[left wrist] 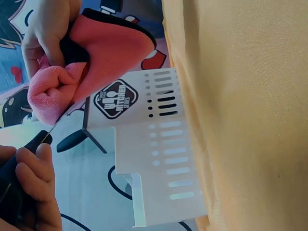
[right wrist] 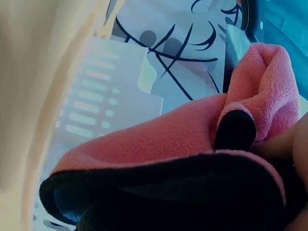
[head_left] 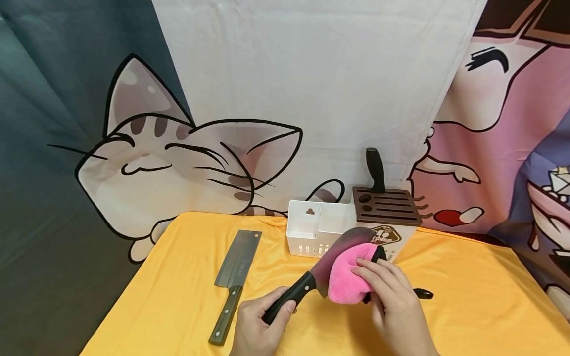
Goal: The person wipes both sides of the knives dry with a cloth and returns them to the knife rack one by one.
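In the head view my left hand (head_left: 258, 324) grips the black riveted handle of a kitchen knife (head_left: 340, 249), its broad blade pointing up and to the right. My right hand (head_left: 396, 301) holds a folded pink plush cloth (head_left: 349, 277) with black trim against the blade, covering part of it. The cloth (right wrist: 144, 139) fills much of the right wrist view, folded over itself, with its dark edging toward the camera. From the left wrist, the fingers (left wrist: 38, 178) wrap the knife handle, and the cloth (left wrist: 113, 45) hides most of the blade.
A cleaver (head_left: 238, 262) with a green-brown handle lies on the yellow tablecloth (head_left: 165, 296) at left. Behind the hands stands a white rack (head_left: 305, 225) with a brown slotted top (head_left: 387, 206). One black handle (head_left: 375, 168) sticks up from it. A printed cat backdrop hangs behind.
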The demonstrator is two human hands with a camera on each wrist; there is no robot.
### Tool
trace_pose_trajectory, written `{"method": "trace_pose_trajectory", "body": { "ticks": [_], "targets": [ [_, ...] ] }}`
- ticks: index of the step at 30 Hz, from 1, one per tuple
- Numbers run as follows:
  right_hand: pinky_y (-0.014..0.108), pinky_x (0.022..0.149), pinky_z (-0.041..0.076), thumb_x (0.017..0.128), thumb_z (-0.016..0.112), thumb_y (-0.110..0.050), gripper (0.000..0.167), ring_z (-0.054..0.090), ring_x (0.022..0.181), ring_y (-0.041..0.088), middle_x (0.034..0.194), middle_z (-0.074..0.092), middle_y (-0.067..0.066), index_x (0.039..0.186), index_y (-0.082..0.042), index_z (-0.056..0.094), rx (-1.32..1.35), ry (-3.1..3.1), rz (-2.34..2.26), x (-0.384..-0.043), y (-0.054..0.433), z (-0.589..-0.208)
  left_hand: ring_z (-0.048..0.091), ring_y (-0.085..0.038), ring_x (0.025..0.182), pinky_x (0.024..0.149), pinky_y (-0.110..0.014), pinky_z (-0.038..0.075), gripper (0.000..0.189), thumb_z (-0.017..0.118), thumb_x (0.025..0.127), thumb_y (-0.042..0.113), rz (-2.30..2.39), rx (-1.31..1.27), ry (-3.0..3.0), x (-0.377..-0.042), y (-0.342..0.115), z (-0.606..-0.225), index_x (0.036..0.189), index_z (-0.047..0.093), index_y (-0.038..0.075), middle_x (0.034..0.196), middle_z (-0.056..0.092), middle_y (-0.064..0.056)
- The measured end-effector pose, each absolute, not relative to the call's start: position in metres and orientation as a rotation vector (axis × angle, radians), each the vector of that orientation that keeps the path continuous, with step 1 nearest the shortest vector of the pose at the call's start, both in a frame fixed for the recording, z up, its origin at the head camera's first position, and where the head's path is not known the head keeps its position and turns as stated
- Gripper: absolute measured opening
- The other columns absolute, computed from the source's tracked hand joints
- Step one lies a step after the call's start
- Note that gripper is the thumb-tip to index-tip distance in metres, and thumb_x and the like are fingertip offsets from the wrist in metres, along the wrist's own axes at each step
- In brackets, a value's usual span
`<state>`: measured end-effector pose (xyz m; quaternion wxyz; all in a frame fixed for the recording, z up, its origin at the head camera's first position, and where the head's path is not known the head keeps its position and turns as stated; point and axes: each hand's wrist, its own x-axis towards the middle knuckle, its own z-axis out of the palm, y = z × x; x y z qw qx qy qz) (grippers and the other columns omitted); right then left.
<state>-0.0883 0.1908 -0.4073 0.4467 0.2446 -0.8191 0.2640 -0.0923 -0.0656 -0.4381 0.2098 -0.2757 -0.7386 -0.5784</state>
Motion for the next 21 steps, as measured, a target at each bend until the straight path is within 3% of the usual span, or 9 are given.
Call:
{"method": "trace_pose_trajectory", "body": {
  "ticks": [4,11,16,21],
  "targets": [
    [0.03,0.113,0.033,0.104,0.036,-0.015,0.04,0.058,0.111,0.032,0.114,0.071,0.009,0.107,-0.008,0.075,0.657,-2.036,0.635,-0.0875,0.1873,-0.4083,0.048,0.009,0.052,0.042,-0.012,0.04,0.012,0.07,0.092,0.002,-1.603,-0.744,-2.058,-0.0926,-0.0653,-0.4385,0.102,0.074,0.007,0.071,0.069,0.003],
    [0.029,0.114,0.03,0.083,0.037,0.0,0.048,0.057,0.112,0.031,0.118,0.069,0.009,0.113,-0.009,0.074,0.781,-2.092,0.62,-0.0856,0.1857,-0.4098,0.046,0.008,0.052,0.043,-0.013,0.041,0.017,0.073,0.09,0.002,-1.634,-0.656,-2.076,-0.0924,-0.0631,-0.4395,0.1,0.074,0.015,0.072,0.066,0.008],
    [0.025,0.113,0.029,0.085,0.039,-0.001,0.047,0.056,0.111,0.028,0.12,0.069,0.007,0.116,-0.012,0.073,0.841,-2.141,0.617,-0.0851,0.1852,-0.4094,0.045,0.007,0.051,0.044,-0.015,0.041,0.018,0.074,0.09,0.005,-1.679,-0.585,-2.093,-0.0913,-0.0623,-0.437,0.099,0.073,0.021,0.073,0.066,0.009],
    [0.023,0.114,0.027,0.086,0.041,-0.002,0.045,0.057,0.112,0.027,0.12,0.069,0.003,0.115,-0.015,0.072,0.897,-2.199,0.593,-0.085,0.186,-0.41,0.05,0.003,0.052,0.045,-0.016,0.043,0.018,0.075,0.09,0.005,-1.707,-0.563,-2.076,-0.0913,-0.0635,-0.4358,0.101,0.074,0.019,0.074,0.069,0.005]
  ]
}}
